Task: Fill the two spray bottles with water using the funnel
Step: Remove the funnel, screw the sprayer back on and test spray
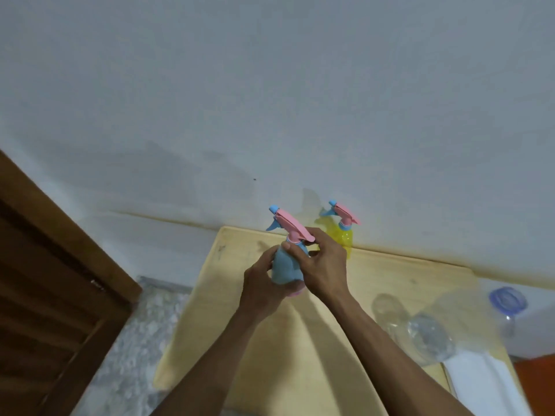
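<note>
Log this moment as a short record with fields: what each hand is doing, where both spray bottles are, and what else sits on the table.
left hand: grips the body of the blue plastic spray bottle
right hand: fingers at that bottle's neck, under its pink trigger head
blue bottle: held above the table, head on
yellow plastic spray bottle: upright at the far edge of the pale wooden table, by the wall, head on
clear plastic items: at right on the table, blurred
white cloth: near right corner
funnel: cannot identify
</note>
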`<action>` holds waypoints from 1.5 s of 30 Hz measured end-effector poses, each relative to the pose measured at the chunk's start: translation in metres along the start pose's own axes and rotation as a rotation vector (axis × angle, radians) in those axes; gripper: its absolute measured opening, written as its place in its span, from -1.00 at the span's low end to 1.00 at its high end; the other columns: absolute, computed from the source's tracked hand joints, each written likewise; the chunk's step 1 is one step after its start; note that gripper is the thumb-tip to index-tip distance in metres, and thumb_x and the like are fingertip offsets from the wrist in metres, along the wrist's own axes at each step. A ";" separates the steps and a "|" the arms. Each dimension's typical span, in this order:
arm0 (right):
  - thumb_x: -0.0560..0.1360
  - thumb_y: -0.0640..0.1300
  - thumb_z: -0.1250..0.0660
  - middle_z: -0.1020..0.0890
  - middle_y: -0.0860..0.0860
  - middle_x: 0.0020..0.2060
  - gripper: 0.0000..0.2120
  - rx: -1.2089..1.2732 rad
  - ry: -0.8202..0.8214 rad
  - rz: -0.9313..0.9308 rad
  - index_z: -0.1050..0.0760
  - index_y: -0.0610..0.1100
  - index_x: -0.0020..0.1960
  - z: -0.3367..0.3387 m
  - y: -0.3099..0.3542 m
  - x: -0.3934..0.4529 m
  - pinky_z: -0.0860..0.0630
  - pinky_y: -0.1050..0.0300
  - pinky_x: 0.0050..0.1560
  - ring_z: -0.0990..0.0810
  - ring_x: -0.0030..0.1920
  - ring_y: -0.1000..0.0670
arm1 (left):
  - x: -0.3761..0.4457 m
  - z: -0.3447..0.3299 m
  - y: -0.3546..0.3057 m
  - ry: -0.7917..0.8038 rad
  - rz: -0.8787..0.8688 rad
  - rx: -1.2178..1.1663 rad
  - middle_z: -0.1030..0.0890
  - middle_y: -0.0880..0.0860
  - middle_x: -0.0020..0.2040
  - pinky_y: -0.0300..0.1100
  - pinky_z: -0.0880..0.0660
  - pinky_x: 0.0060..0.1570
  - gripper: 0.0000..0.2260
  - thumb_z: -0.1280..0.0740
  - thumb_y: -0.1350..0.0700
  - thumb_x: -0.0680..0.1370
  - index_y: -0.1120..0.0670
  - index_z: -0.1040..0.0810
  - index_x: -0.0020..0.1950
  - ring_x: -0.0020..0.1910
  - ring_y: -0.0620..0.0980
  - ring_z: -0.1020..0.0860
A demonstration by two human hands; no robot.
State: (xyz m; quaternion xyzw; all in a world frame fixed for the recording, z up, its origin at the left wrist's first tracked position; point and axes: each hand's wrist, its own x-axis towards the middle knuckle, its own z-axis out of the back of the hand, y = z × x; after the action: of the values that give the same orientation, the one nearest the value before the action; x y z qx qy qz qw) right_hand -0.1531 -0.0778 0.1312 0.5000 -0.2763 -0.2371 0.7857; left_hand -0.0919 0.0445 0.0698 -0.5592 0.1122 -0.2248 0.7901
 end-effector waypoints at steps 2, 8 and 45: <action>0.45 -0.04 -0.55 -0.69 0.14 -0.07 -0.78 -0.003 -0.008 -0.006 -0.66 0.03 0.08 -0.014 -0.007 0.023 -0.60 0.06 -0.03 -0.62 -0.02 0.10 | 0.028 0.003 0.009 0.034 -0.004 0.017 -0.63 -0.33 0.06 -0.22 -0.61 0.00 -0.37 -0.69 -0.11 0.22 -0.39 -0.46 0.17 0.08 -0.32 -0.57; 0.45 -0.15 -0.53 -0.70 0.21 -0.12 -0.77 0.032 0.003 -0.062 -0.63 0.15 0.00 -0.046 -0.031 0.080 -0.60 0.04 -0.05 -0.64 -0.07 0.20 | 0.100 -0.004 0.045 0.025 0.060 -0.004 -0.68 -0.11 0.07 -0.16 -0.63 0.00 -0.31 -0.65 -0.12 0.17 -0.11 -0.58 0.28 0.08 -0.15 -0.64; 0.39 -0.17 -0.59 -0.71 0.11 0.04 -0.59 0.010 0.045 -0.237 -0.63 -0.04 0.21 -0.086 -0.092 0.127 -0.60 0.09 0.16 -0.65 0.08 0.09 | 0.157 -0.037 0.091 0.052 0.256 0.066 -0.70 -0.07 0.08 -0.03 -0.64 0.00 -0.28 -0.59 -0.09 0.22 -0.03 -0.53 0.36 0.03 -0.08 -0.68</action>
State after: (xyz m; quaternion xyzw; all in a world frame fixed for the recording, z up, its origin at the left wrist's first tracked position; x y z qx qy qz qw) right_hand -0.0113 -0.1395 0.0421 0.5383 -0.1986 -0.3158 0.7557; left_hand 0.0501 -0.0364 -0.0168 -0.5082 0.1954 -0.1401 0.8270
